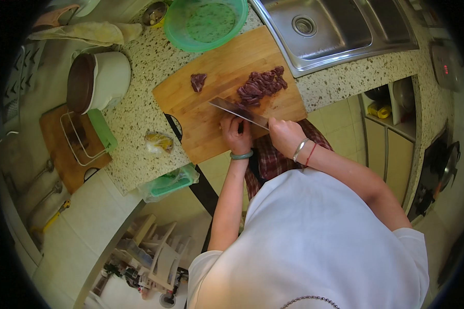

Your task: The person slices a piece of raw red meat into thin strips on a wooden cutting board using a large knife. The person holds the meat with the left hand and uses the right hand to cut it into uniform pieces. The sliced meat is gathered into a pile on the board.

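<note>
My right hand [287, 137] is wrapped round the handle of a kitchen knife [234, 109]. Its broad blade points left across the wooden cutting board [203, 131]. Just on the near side of the blade, my left hand [237, 133] rests with curled fingers at the board's front part; the blade and the fingers hide what they hold, if anything. A heap of dark red meat slices [260, 86] lies beyond the knife, on the right of the board. One separate chunk of meat [198, 82] sits farther left.
Behind the board stands a green basin [206, 23], with a steel sink [335, 54] at the right. On the left are a white pot with a brown lid [111, 77], a small plastic bag [159, 142] and another board [62, 144]. A bag-lined green bin [170, 181] hangs at the counter edge.
</note>
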Tool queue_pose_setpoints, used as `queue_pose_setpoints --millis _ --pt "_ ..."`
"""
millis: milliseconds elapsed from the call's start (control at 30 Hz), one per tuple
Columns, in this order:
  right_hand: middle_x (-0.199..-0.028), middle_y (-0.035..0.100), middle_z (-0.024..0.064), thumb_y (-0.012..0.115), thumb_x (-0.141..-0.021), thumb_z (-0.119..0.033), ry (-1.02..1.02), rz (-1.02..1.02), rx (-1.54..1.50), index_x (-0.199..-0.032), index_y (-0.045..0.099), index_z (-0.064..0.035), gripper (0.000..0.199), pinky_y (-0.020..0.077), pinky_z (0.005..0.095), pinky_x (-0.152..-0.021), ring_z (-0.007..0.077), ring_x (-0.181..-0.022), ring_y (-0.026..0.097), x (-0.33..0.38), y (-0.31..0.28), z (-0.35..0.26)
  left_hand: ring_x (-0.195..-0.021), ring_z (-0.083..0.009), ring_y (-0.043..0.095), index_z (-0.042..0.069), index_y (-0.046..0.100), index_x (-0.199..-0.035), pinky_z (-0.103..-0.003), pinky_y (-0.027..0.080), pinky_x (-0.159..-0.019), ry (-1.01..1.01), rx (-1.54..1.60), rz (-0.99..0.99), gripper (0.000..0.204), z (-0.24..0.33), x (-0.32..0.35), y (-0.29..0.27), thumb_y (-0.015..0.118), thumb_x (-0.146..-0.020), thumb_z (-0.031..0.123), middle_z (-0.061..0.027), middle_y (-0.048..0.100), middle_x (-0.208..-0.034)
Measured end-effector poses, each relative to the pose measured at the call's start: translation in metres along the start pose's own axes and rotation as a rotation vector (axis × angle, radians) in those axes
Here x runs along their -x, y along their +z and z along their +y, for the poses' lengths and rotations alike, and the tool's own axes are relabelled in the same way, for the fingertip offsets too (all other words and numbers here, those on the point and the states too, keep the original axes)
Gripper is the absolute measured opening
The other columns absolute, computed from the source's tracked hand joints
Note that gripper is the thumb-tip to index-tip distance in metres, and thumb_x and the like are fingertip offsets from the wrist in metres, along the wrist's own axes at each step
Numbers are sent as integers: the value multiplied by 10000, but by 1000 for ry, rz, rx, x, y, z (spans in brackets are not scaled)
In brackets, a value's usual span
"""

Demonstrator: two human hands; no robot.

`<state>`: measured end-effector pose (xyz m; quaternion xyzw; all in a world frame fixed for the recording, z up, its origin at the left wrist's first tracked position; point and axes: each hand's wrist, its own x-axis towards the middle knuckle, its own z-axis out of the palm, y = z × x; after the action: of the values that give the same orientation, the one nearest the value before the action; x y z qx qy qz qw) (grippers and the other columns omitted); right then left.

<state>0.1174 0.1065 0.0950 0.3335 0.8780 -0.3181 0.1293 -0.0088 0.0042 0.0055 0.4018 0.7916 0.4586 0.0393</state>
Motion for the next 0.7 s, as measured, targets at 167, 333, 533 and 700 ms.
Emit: queue_pose_setpoints --millis 167,333,533,700 --pt "-773 682 201 555 -821 -52 -38 37 23 -870 570 -7 68 562 425 -624 354 -737 694 -24 1 -12 -846 -321 560 24 631 -814 -387 450 -757 25 -4 21 119 2 -3 2 699 -721 -2 -120 610 -882" --pt "-805 686 195 555 -824 -52 -21 -12 32 -875 582 -9 72 564 421 -643 352 -758 694 -16 -4 -7 -861 -326 563 21 626 -816 -389 452 -779 41 -10 62 116 2 -1 3 705 -734 2 -123 608 -906" --pt "-812 681 204 570 -817 -71 25 -54 35 -879 585 -10 88 563 425 -670 364 -778 689 0 -1 10 -867 -324 567 13 619 -807 -390 452 -780 14 7 56 115 5 0 5 704 -733 -12 -121 602 -897" --pt "-831 679 223 583 -815 -90 -56 22 -27 -888 618 -2 119 564 439 -695 383 -801 684 -43 3 -13 -876 -311 576 17 629 -805 -388 456 -781 -3 16 -9 110 5 0 2 715 -738 -3 -118 618 -921"
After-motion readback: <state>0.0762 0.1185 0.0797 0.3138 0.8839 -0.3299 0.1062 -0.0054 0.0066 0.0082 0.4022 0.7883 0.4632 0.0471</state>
